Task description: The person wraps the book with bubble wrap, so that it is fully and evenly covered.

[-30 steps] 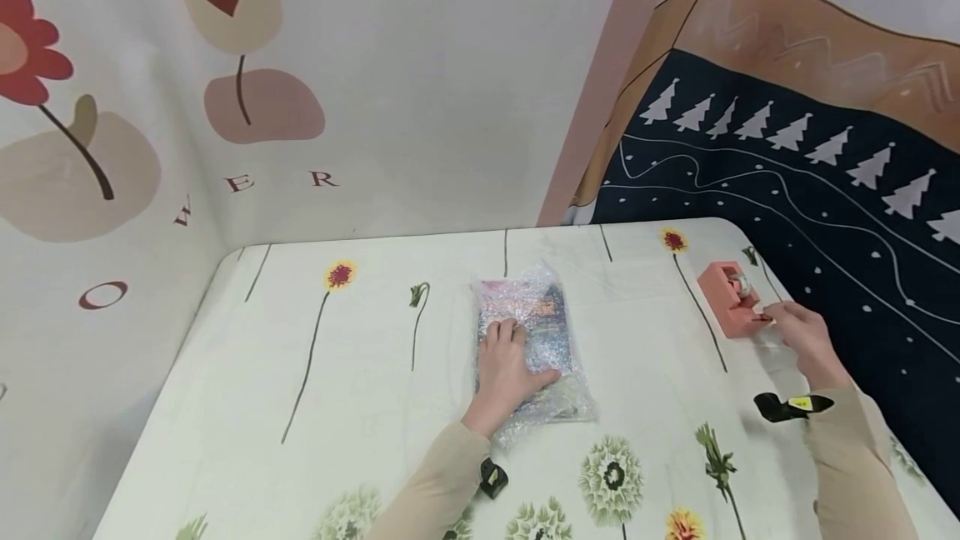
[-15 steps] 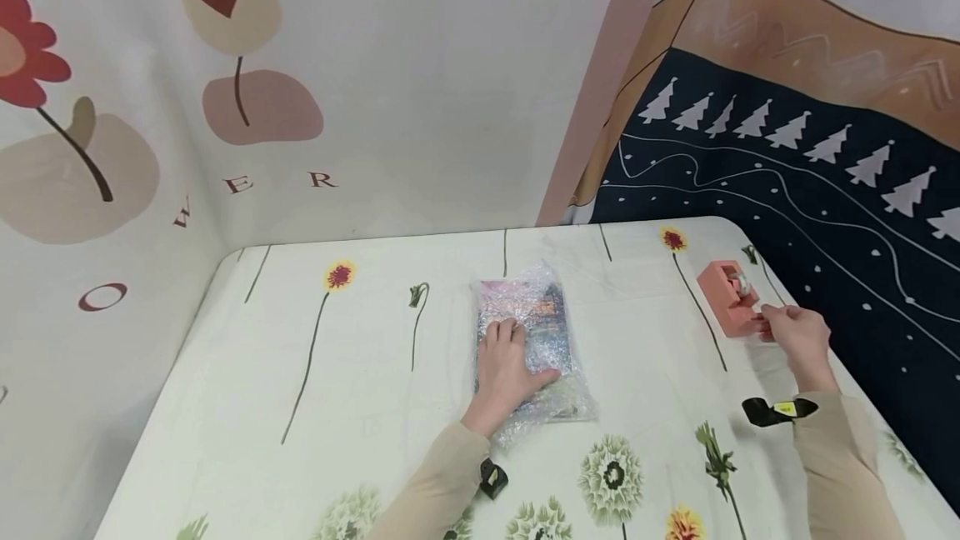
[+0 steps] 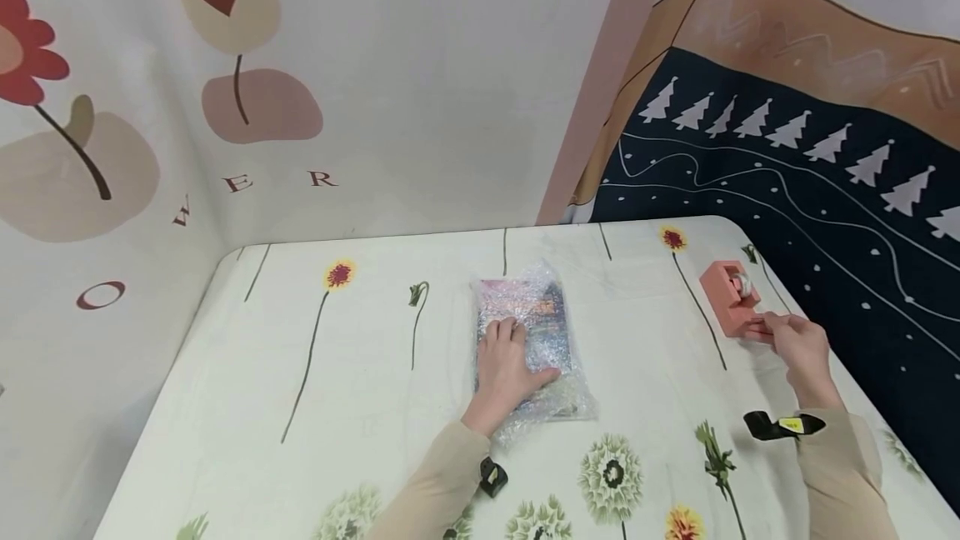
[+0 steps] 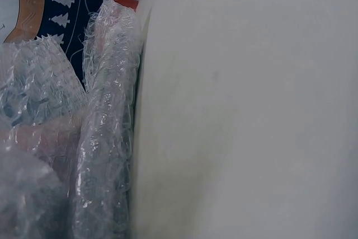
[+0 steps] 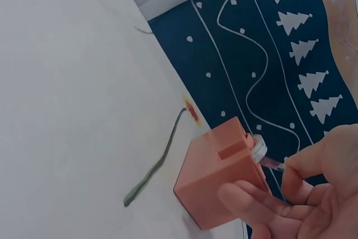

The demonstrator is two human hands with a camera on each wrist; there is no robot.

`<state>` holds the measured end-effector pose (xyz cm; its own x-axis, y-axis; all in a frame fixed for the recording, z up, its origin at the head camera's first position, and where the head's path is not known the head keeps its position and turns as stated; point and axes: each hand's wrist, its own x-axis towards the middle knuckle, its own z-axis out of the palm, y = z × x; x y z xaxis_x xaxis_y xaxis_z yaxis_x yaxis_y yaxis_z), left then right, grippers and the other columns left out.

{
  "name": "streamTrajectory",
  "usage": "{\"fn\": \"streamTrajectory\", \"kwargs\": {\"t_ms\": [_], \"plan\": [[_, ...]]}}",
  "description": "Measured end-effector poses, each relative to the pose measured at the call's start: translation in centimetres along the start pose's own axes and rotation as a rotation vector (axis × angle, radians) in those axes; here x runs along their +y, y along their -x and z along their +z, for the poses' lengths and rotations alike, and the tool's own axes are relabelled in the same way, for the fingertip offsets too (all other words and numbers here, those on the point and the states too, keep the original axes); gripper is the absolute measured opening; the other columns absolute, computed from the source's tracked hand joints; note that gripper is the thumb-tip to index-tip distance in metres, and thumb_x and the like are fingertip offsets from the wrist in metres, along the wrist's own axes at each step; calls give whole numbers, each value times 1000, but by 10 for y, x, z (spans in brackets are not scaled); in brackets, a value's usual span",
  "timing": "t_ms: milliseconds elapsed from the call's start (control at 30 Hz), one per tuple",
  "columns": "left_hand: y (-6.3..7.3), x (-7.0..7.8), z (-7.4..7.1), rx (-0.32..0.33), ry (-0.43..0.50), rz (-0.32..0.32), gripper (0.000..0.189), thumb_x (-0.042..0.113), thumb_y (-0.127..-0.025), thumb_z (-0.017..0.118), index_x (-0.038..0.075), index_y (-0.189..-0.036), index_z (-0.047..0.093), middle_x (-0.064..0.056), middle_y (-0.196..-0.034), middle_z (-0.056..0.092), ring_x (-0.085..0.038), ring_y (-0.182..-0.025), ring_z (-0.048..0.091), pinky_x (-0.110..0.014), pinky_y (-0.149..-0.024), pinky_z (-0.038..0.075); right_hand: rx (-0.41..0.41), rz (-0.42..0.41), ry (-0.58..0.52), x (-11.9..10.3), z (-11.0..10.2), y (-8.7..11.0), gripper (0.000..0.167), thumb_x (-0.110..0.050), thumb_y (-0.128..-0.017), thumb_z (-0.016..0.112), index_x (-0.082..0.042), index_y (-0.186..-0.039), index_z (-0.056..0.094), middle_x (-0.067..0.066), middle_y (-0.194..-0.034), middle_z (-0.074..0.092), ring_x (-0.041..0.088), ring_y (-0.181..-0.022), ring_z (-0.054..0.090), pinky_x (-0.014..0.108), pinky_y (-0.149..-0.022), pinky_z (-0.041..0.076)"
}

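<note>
A flat package wrapped in bubble wrap [image 3: 537, 304] lies mid-table. My left hand [image 3: 512, 363] rests flat on it, fingers straight, thumb out to the side. In the left wrist view the bubble wrap [image 4: 106, 116] fills the left side. A pink tape dispenser [image 3: 729, 297] stands near the table's right edge. My right hand [image 3: 787, 338] is at its near end. In the right wrist view thumb and forefinger pinch the clear tape end [image 5: 272, 164] by the roll, while another finger lies across the face of the dispenser [image 5: 215, 180].
The table [image 3: 360, 357] has a pale cloth printed with flowers. Walls hung with fabric close it in at the back and left. A dark blue hanging with white trees [image 3: 810, 182] runs along the right edge, just behind the dispenser.
My right hand has shifted slightly around the near end of the dispenser, fingers closing on the tape end. The left hand and the package have stayed still.
</note>
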<state>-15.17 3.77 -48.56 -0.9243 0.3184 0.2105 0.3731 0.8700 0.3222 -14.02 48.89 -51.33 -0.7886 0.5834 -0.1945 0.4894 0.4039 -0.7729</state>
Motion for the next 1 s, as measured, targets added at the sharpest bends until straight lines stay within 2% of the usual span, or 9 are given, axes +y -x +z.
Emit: {"fn": "streamTrajectory", "kwargs": {"t_ms": [133, 233, 333, 533, 633, 800, 1000], "plan": [[0, 0, 0, -3, -3, 2, 82, 66, -65, 72, 1, -116, 60, -10, -122, 48, -27, -111, 41, -40, -91, 42, -38, -63, -30, 3, -4, 5, 46, -50, -96, 38, -8, -105, 57, -20, -87, 58, -4, -79, 55, 17, -67, 46], [-1, 0, 0, -3, 1, 2, 83, 65, -65, 72, 1, -116, 60, -11, -123, 48, -27, -112, 41, -41, -92, 42, -95, -98, -147, 1, -8, 10, 44, -45, -96, 43, -4, -101, 56, -24, -80, 61, -6, -75, 59, 11, -61, 47], [-1, 0, 0, -4, 2, -1, 83, 65, -66, 72, 1, -117, 60, -11, -124, 48, -28, -112, 41, -41, -92, 42, -160, -107, -253, -5, -12, 20, 40, -41, -96, 46, -2, -99, 54, -22, -80, 63, -7, -74, 60, 9, -60, 48], [0, 0, -1, -1, 17, -5, 82, 64, -65, 73, 1, -116, 60, -11, -123, 49, -28, -112, 41, -42, -91, 43, -224, -154, -258, -30, -17, 54, 32, -31, -100, 40, -3, -100, 53, -25, -84, 62, -11, -79, 59, 9, -67, 49], [0, 0, -1, 1, 17, -4, 81, 64, -65, 73, 1, -115, 61, -11, -123, 49, -27, -111, 41, -42, -90, 43, -276, -178, -356, -39, -18, 66, 30, -22, -101, 37, 3, -96, 52, -21, -87, 64, -9, -81, 61, 10, -69, 49], [0, 0, -1, 4, 8, 0, 80, 64, -65, 73, 1, -113, 61, -11, -121, 49, -27, -109, 41, -41, -89, 43, -333, -183, -551, -39, -18, 71, 30, -14, -101, 36, 8, -87, 52, -13, -88, 69, -3, -83, 64, 12, -71, 50], [0, 0, -2, 7, 5, -1, 79, 64, -64, 73, 2, -111, 62, -11, -121, 49, -27, -109, 42, -41, -89, 43, -367, -180, -607, -28, -16, 65, 28, -17, -100, 40, 5, -89, 55, -12, -91, 68, -2, -86, 64, 15, -72, 52]]}}
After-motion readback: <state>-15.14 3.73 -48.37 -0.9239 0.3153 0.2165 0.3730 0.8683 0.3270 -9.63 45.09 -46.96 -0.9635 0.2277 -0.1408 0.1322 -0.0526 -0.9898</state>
